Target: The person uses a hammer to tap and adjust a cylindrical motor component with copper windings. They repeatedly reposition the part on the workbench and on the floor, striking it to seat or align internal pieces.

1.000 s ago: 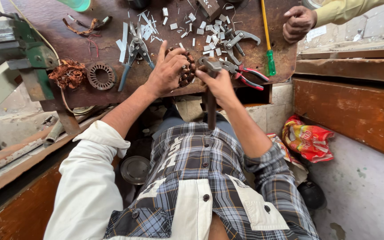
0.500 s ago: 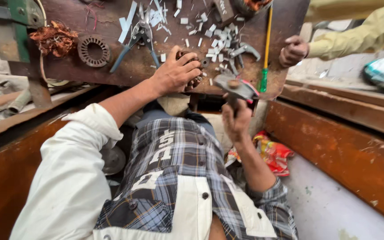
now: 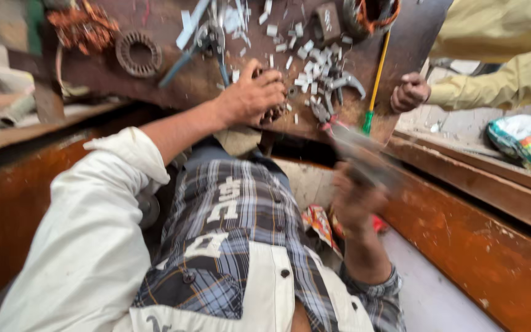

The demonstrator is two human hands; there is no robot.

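Here, centre top of frame, my left hand point(image 3: 254, 95) clamps a small dark part point(image 3: 273, 114) against the table point(image 3: 124, 80), steadying it. Lower right, my right hand point(image 3: 354, 200) grips a blurred hammer point(image 3: 364, 157), raised clear.

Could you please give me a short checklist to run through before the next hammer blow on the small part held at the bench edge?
1. Left hand pins the small dark metal part on the brown wooden workbench: ok.
2. Right hand grips the motion-blurred hammer: ok.
3. Left fingers out of the hammer's path: cannot tell.
4. Co-worker's fist away from the part: ok.
5. Bench around the part free of clutter: not ok, grey pliers and white scraps lie close.
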